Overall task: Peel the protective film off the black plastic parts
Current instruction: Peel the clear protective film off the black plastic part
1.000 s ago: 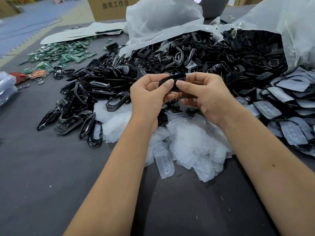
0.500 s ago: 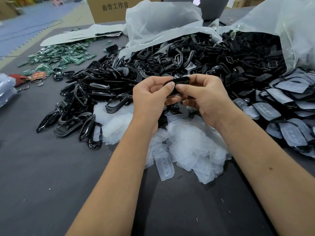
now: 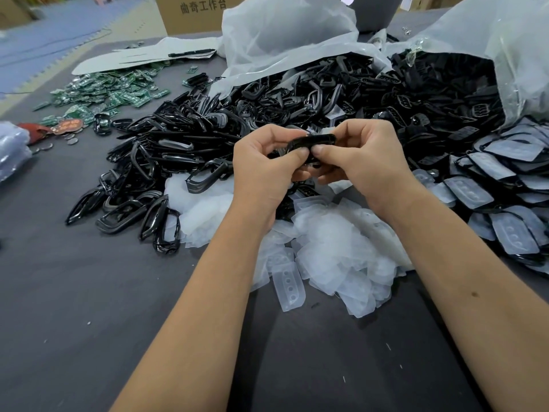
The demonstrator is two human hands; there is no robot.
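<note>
Both hands hold one black plastic part [image 3: 313, 141] above the table, in front of me. My left hand [image 3: 264, 171] pinches its left end between thumb and fingers. My right hand [image 3: 368, 162] grips its right end, thumb on the near edge. A sliver of clear film shows at the part's top edge, between the fingertips. Below the hands lies a heap of peeled clear films [image 3: 332, 248]. To the left spreads a pile of bare black frames [image 3: 166, 162]. On the right lie several parts with film on them [image 3: 490, 185].
Two large clear plastic bags [image 3: 285, 31] spill black parts [image 3: 430, 93] across the back of the grey table [image 3: 74, 307]. Green circuit boards [image 3: 110, 90] lie at the far left. A cardboard box [image 3: 190, 13] stands behind them.
Both hands have shifted slightly while working the part; the thumbs have drawn closer together on its near edge, and the part now lies more level between them.
</note>
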